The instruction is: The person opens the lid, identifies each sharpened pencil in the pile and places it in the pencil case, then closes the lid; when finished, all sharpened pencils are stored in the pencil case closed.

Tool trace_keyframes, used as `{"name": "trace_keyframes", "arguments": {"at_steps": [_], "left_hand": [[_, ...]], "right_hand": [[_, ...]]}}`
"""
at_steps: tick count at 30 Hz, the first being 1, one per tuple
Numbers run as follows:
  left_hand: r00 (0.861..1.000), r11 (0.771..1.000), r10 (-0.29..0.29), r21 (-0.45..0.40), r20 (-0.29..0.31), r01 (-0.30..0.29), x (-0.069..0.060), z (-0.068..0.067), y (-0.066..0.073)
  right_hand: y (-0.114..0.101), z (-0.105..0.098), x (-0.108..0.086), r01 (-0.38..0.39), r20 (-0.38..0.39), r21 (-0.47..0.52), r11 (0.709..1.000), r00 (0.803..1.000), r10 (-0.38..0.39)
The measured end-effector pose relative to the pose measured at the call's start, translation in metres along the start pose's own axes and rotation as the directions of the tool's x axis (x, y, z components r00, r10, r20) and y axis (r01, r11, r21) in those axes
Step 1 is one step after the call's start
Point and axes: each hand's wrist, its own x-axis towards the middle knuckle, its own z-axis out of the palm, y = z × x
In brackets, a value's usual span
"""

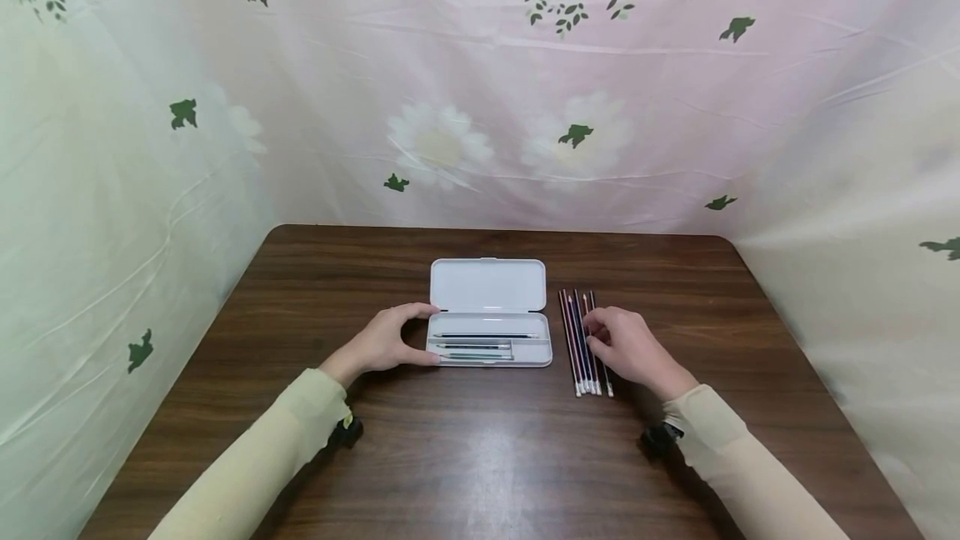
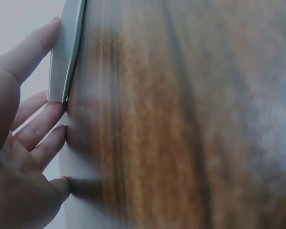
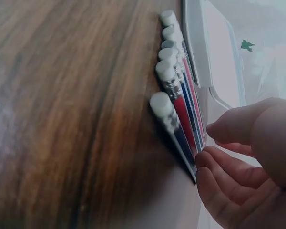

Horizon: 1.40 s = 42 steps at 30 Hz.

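Note:
A white pencil case point(image 1: 488, 285) stands with its lid up, with several pencils point(image 1: 474, 347) lying in its compartments. My left hand point(image 1: 386, 338) holds the case's left end, thumb at the front corner and fingers toward the back. In the left wrist view, the thumb point(image 2: 35, 50) presses the case's side wall point(image 2: 66, 52). Beside the case lie several loose red and dark blue pencils point(image 1: 576, 348), white erasers toward me. Over their right side is my right hand point(image 1: 626, 344), fingers bent, thumb apart from the fingertips near the outer dark pencil point(image 3: 174, 126); contact is unclear.
A dark wood-grain table point(image 1: 480, 457) lies under everything. Pale cloth point(image 1: 487, 123) printed with leaves and flowers hangs behind and at both sides. Each wrist wears a black device, such as the one on the right point(image 1: 660, 438).

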Motion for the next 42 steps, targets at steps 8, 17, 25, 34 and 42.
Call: {"name": "trace_keyframes", "arguments": {"at_steps": [8,17,25,34,42], "left_hand": [[1.0,1.0,0.011,0.004,-0.005,-0.011,0.0,0.0,-0.001],[1.0,1.0,0.008,0.002,-0.001,-0.008,0.001,0.0,-0.002],[1.0,1.0,0.005,-0.005,0.0,-0.005,0.001,0.0,-0.002],[1.0,1.0,0.007,-0.002,0.0,-0.007,0.001,0.0,-0.001],[1.0,1.0,0.007,-0.005,0.0,-0.007,0.001,0.0,-0.002]], "right_hand": [[-0.001,0.001,0.006,0.007,-0.02,-0.055,0.998,1.0,-0.008],[-0.007,0.002,0.011,-0.064,0.021,-0.103,0.993,0.998,0.067],[-0.015,0.001,0.014,-0.118,0.036,-0.11,0.987,0.992,0.123],[-0.02,0.001,0.015,-0.173,0.043,-0.13,0.976,0.983,0.18],[-0.023,0.0,0.016,-0.21,0.05,-0.125,0.97,0.975,0.218]]}}
